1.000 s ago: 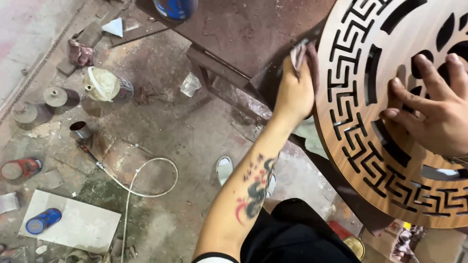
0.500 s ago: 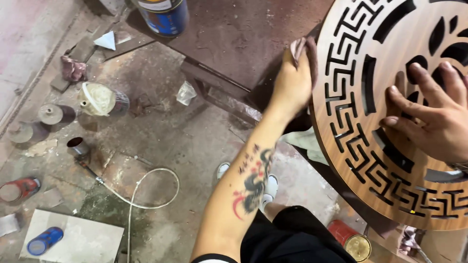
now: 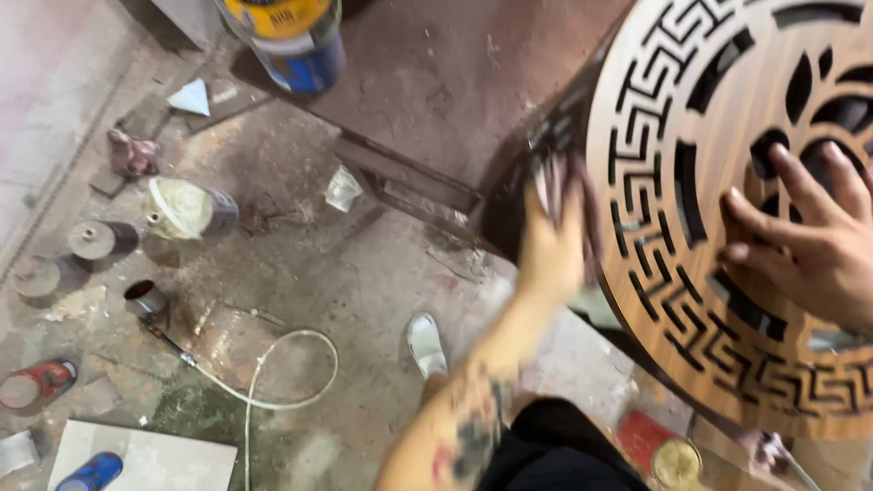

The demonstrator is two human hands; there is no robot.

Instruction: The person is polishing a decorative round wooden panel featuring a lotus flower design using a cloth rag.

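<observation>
The left hand is blurred with motion at the rim of a round carved wooden panel, its fingers closed on a small pale pad, perhaps sandpaper or a cloth, pressed against the panel's dark outer edge. The right hand lies flat on the panel's face, fingers spread apart over the leaf-shaped cut-outs, holding nothing and pinning the piece down. The panel rests tilted on a dark reddish desk, overhanging its corner just right of the left fingers.

The fretwork is fully cut: a key-pattern border and a leafy centre, the face an even brown. The rubbing is at the edge only, and how much of the rim is finished cannot be told, since most of it lies out of view.

Beyond the left fingers stands a blue and yellow paint can. Below and left of them, on the dusty floor, lie a white cable, several small tins and a red spray can.
</observation>
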